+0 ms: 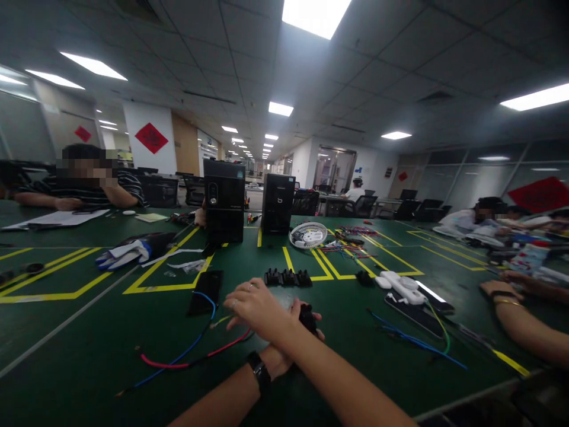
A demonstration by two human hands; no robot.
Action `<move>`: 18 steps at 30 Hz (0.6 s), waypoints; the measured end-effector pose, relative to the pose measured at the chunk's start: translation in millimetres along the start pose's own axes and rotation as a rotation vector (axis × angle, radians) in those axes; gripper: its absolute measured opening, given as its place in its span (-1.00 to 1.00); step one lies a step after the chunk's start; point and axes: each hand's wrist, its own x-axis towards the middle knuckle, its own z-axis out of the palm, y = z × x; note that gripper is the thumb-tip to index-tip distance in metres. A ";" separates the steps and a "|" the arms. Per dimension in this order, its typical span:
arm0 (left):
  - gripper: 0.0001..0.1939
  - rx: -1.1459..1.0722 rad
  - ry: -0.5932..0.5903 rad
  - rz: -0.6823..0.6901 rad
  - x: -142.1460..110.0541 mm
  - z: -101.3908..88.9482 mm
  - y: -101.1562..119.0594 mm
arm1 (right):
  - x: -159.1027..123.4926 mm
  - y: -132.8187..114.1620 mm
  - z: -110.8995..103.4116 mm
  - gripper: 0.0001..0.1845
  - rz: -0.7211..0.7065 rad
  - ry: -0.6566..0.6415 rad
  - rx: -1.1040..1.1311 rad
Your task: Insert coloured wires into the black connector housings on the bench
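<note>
My forearms cross over the green table. My left hand (317, 333), below a wrist with a dark watch, is closed around a small black plastic part (308, 319); its exact kind is partly hidden by the fingers. My right hand (251, 302), with a ring, reaches across to the left over it. Its fingers are stretched out and slightly bent, close to a yellow-green wire (221, 321). A red wire (178, 363) and a blue wire (186, 352) run left from beneath this hand; where they end on the right is hidden.
Similar black parts (288, 277) stand in a row ahead. Two black boxes (224, 201) and a white basket (308, 235) are further back. On the right lie a white power strip (402, 288), blue wires (413, 339) and another person's arm (524, 320). A dark phone-like slab (205, 292) lies left.
</note>
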 end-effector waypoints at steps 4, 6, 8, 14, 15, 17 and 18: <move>-0.70 -0.033 0.014 0.140 8.2 -5.9 7.8 | -43.5 16.3 -15.1 -0.60 0.178 0.111 0.263; -0.69 -0.048 0.021 0.185 11.4 -6.8 6.2 | -79.9 28.4 -26.7 -0.54 0.340 0.095 0.395; -0.63 -0.043 0.017 0.172 13.3 -7.5 2.3 | -112.0 38.6 -35.0 -0.37 0.429 0.033 0.509; -0.39 0.113 -0.065 0.082 15.1 -6.7 -6.1 | -156.8 92.5 -32.0 -0.33 0.479 -0.033 0.563; -0.35 0.144 -0.055 0.074 15.0 -5.4 -5.8 | -160.0 109.1 -28.0 -0.33 0.529 -0.043 0.504; -0.31 0.192 -0.041 0.057 14.7 -2.5 -4.0 | -164.0 144.7 -17.1 -0.32 0.633 -0.111 0.374; -0.31 0.205 -0.045 0.052 14.6 -1.1 -2.8 | -164.6 161.3 -10.1 -0.32 0.670 -0.159 0.325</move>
